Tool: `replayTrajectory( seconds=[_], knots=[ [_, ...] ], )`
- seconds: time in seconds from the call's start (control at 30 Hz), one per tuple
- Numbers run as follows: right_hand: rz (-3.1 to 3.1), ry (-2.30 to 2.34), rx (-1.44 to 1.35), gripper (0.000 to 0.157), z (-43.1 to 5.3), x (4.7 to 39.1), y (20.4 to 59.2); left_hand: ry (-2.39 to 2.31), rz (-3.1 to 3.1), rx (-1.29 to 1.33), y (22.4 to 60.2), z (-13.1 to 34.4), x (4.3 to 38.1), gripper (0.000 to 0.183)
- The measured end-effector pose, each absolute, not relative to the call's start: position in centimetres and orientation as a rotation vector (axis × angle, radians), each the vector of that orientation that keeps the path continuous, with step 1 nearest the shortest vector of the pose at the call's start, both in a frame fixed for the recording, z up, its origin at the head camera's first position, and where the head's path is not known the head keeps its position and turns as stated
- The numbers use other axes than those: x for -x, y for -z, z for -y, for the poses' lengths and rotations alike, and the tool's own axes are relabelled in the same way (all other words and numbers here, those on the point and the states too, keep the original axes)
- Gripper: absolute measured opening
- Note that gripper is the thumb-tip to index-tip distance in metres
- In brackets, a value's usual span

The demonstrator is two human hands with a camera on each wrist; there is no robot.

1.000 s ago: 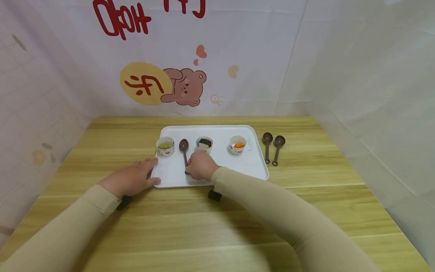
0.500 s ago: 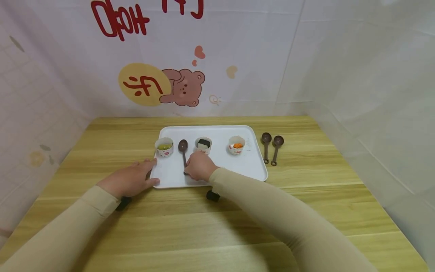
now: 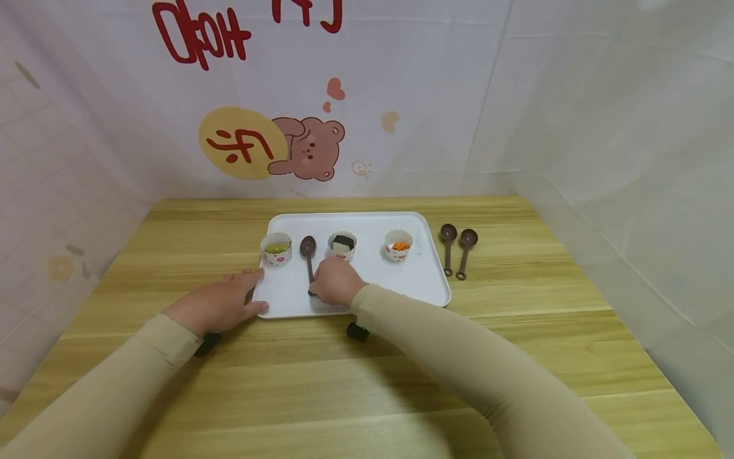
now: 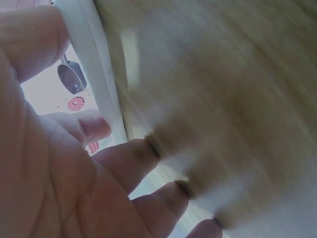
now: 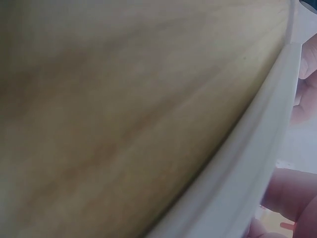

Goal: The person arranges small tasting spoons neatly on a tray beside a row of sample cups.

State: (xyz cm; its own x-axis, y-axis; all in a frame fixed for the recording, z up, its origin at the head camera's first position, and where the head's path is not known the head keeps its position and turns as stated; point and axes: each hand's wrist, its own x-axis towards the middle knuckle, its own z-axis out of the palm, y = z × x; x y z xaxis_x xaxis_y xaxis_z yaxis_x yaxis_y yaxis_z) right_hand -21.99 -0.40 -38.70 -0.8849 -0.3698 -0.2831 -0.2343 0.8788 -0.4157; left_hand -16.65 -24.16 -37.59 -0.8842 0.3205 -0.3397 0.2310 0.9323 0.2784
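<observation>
I'm pinching the brown spoon [image 3: 308,247] near the end of its handle, my right grip [image 3: 336,281] curling closely round it. The spoon is lying over the left half of the white tray [image 3: 408,274], between the left cup [image 3: 278,257] and the middle cup [image 3: 342,252]; whether its bowl is touching the tray, I cannot tell. Its long axis is running near to far, the bowl pointing far and leaning slightly left. I'm probably holding it there to leave the bowl clear.

My left grip [image 3: 226,303] is holding nothing; its fingers are lying loosely spread at the tray's left edge, the thumb reaching over the near-left corner, likely steadying the tray.

The left cup is carrying yellow-green pieces [image 3: 278,248], the middle cup a black-and-white piece [image 3: 343,242], the right cup [image 3: 397,255] orange shreds [image 3: 401,246]. They're standing apart in a row, perhaps for easy reach. Right of the tray, two small spoons [image 3: 448,233] are lying on the counter [image 3: 527,287], bowls pointing far.
</observation>
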Motion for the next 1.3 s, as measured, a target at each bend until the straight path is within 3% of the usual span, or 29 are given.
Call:
replayTrajectory(
  seconds=[0.5,1.3],
  knots=[
    [-2.724,0.499,0.466,0.019,0.46,21.67,38.57,-0.328,-2.713,-0.418,37.45,24.07,16.48,0.085],
    [-2.726,0.522,0.474,0.020,0.32,21.36,38.27,-0.321,-2.704,-0.407,37.43,24.02,16.50,0.087]
  ],
)
